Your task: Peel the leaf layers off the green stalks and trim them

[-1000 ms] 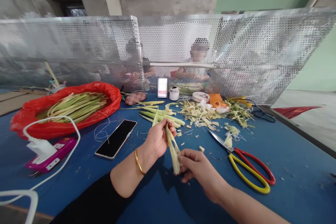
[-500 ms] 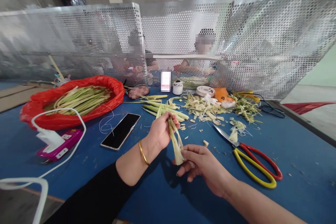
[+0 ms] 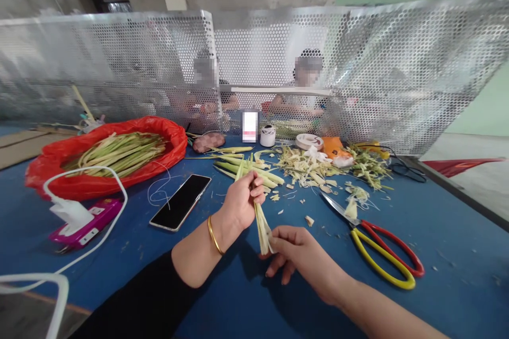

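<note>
My left hand [image 3: 243, 198] is closed around a small bundle of pale green leaf strips [image 3: 261, 225], whose tips poke up above the fist. The bundle's wide whitish ends hang down toward me. At those lower ends my right hand [image 3: 292, 249] pinches a strip between thumb and forefinger, its other fingers loosely curled below. Just beyond my left hand, longer green stalks [image 3: 274, 176] lie on the blue table. To the right rest scissors [image 3: 382, 254] with one red and one yellow handle, their blades apart.
A red plastic bag [image 3: 40, 169] of stalks stands left, near a phone [image 3: 181, 204] and a purple power strip [image 3: 99, 217] with a white cable. Trimmings [image 3: 306, 167], a tape roll [image 3: 309, 141] and a white jar [image 3: 268, 136] lie behind. A perforated metal screen [image 3: 254, 42] separates me from two people.
The leaf strips have been drawn closer together; earlier they were spread apart at the lower end. Fingers of my left hand now wrap further over the bundle. My view has shifted slightly.
</note>
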Tool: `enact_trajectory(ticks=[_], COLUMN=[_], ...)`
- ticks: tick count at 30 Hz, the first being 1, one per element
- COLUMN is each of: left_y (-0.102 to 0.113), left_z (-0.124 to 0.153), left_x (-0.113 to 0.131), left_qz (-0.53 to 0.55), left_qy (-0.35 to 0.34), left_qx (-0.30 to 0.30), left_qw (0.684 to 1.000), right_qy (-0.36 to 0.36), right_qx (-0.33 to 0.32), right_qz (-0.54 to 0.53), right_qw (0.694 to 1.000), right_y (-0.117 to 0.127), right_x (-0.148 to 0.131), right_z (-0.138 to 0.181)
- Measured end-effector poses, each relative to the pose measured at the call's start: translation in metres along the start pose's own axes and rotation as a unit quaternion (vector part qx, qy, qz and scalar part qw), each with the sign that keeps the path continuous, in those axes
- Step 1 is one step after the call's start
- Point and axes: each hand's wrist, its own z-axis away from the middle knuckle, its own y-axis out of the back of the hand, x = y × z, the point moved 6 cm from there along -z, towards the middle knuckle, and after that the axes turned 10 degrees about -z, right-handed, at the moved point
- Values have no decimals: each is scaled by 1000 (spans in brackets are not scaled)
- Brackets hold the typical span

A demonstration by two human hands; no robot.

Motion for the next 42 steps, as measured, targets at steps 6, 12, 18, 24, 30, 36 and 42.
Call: enact_trajectory(ticks=[6, 12, 18, 24, 30, 36, 42], left_y=[-5, -7, -19, -27, -29, -26, -28], left_z=[6, 9, 21, 39, 44, 42, 44], left_x=[2, 4, -9, -35, -39, -43, -47], left_qz=[-32, -51, -123, -218, -260, -253, -259], left_qy=[-20, -29, 24, 78, 79, 87, 114], left_qx=[-10, -18, -69, -118, -116, -109, -101], left_qw=[999, 998, 990, 966, 955, 957, 954], right_qy=[34, 39, 163, 188, 184, 235, 266], right_qx=[-20, -14, 123, 158, 167, 178, 170], right_qz=[118, 149, 16, -132, -154, -73, -8], right_qw=[992, 988, 979, 960, 956, 953, 949], right_y=[0, 2, 25, 37, 43, 49, 50], right_x=[4, -1, -37, -50, -51, -64, -73], right_z=[-2, 0, 8, 14, 14, 16, 19])
